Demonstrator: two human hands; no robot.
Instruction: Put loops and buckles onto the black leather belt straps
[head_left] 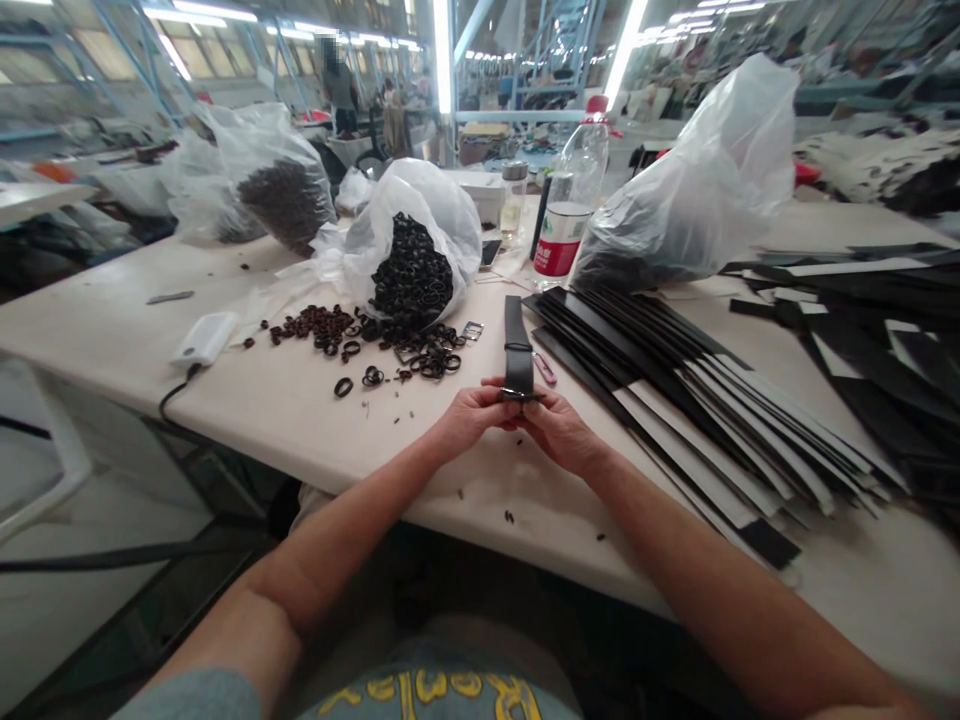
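Note:
Both hands meet at the table's front, closed round the near end of a black belt (517, 345). My left hand (474, 415) pinches it from the left and my right hand (559, 425) from the right. A shiny metal edge, seemingly a buckle (516, 394), shows between the fingers, which partly hide it. The belt's strap runs away from me on the table, with a black loop around it. Just right of the strap lies a small pink tool (545, 368). Black loops (435, 362) and a loose metal buckle (472, 330) lie to the left.
A white bag (457, 200) spills black loops beside brown loops (315, 325). Stacked black strips (660, 350) cover the right. Behind stand a bottle (562, 225) and another plastic bag (697, 190). A white device (206, 338) with a cable sits left. A person (341, 90) stands far back.

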